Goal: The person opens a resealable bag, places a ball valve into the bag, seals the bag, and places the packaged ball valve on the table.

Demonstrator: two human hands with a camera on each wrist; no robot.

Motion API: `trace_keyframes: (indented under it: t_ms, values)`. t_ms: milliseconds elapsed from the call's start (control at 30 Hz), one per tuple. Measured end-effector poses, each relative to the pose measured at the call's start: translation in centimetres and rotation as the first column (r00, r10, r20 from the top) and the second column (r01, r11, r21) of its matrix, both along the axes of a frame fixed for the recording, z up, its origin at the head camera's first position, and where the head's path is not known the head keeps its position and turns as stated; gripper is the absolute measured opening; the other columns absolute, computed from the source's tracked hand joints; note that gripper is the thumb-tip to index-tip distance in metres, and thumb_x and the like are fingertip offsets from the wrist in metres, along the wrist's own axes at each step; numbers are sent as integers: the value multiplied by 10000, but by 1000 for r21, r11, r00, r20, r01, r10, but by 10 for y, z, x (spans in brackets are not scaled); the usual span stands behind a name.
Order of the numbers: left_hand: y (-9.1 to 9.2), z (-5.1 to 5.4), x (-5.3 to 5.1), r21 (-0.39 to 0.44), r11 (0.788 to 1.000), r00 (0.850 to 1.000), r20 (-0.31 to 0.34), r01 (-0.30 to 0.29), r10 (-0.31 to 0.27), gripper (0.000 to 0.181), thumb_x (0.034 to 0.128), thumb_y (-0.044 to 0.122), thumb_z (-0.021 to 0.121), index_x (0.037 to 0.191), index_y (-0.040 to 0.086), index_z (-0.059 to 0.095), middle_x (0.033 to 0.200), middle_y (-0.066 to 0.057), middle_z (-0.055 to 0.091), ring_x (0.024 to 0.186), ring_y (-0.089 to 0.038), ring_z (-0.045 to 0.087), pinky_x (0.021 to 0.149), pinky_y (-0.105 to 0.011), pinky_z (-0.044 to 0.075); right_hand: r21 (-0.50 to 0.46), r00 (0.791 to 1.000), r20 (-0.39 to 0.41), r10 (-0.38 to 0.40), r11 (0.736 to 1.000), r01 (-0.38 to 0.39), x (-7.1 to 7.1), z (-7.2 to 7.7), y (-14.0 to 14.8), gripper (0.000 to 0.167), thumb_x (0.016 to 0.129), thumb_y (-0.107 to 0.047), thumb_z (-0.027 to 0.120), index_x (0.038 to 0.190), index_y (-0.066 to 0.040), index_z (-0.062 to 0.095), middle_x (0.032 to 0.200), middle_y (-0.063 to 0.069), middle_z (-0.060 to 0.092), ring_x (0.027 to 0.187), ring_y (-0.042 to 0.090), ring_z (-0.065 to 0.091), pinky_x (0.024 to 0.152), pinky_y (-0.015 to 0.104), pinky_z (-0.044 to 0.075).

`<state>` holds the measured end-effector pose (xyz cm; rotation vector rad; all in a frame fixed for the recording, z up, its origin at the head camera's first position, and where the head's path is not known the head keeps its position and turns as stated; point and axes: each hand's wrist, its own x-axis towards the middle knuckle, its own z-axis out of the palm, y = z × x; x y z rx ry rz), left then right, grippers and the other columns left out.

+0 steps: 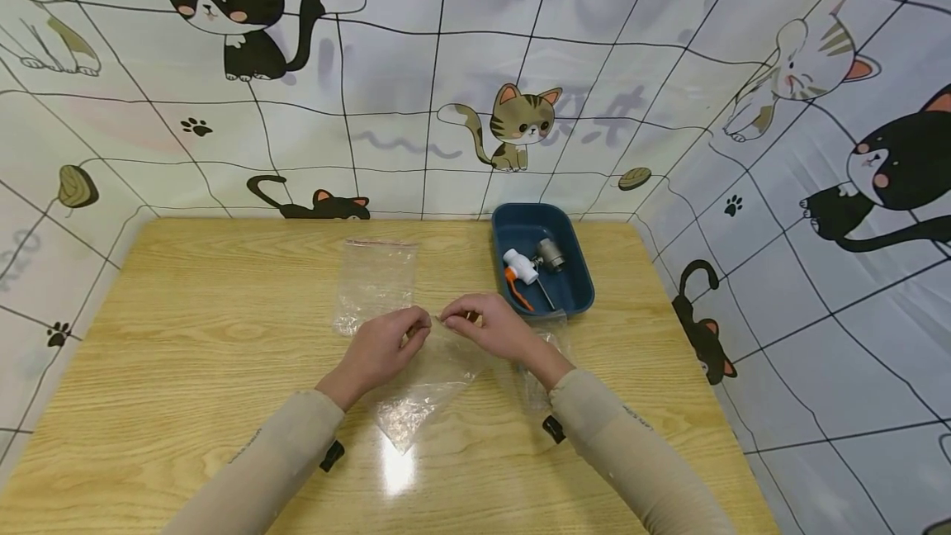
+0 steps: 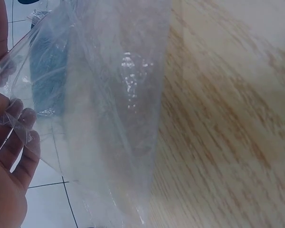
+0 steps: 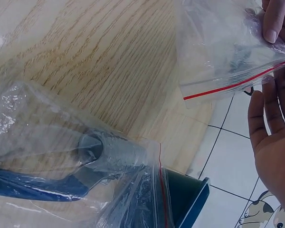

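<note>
A clear zip-lock bag (image 1: pixel 427 382) hangs between my two hands, its red seal strip visible in the right wrist view. My left hand (image 1: pixel 386 349) pinches the bag near its top edge; in the left wrist view its fingers (image 2: pixel 26 137) show behind the film. My right hand (image 1: pixel 498 327) pinches the same edge on the other side, close to the left fingertips. Beneath my right wrist lies another zip-lock bag (image 3: pixel 47 114), holding a grey metal valve (image 3: pixel 118 152) with a blue handle (image 3: pixel 38 184). Whether the bag between my hands is unsealed cannot be seen.
A flat clear zip-lock bag (image 1: pixel 375 279) lies on the wooden table (image 1: pixel 186 337) beyond my left hand. Behind my right hand stands a dark blue bin (image 1: pixel 583 287) with a white valve (image 1: pixel 522 266) with an orange handle and a metal fitting (image 1: pixel 551 255). Cat-printed curtains surround the table.
</note>
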<state>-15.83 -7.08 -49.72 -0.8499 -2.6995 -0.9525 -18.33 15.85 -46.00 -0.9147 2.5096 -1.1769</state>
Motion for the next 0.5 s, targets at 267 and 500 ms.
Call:
trace_keyframes:
  t_ms: [267, 500]
  values:
    - [0, -2, 0, -14, 1000, 1000, 17, 0, 0, 33, 947, 181, 625, 977, 183, 639, 828, 89, 670, 696, -20, 585, 592, -192, 457, 14, 1000, 3, -13, 1000, 13, 1, 1, -2, 192, 989, -252, 571, 1092, -161, 705, 1052, -9, 714, 809, 60, 614, 777, 270, 531]
    - [0, -2, 0, -8, 1000, 1000, 23, -2, 2, 45, 944, 165, 620, 974, 189, 642, 823, 93, 670, 692, -13, 582, 588, -186, 455, 16, 1000, 13, 1, 1000, -1, 0, -1, -1, 209, 982, -273, 579, 1114, -166, 702, 1045, -20, 711, 863, 69, 631, 791, 334, 539]
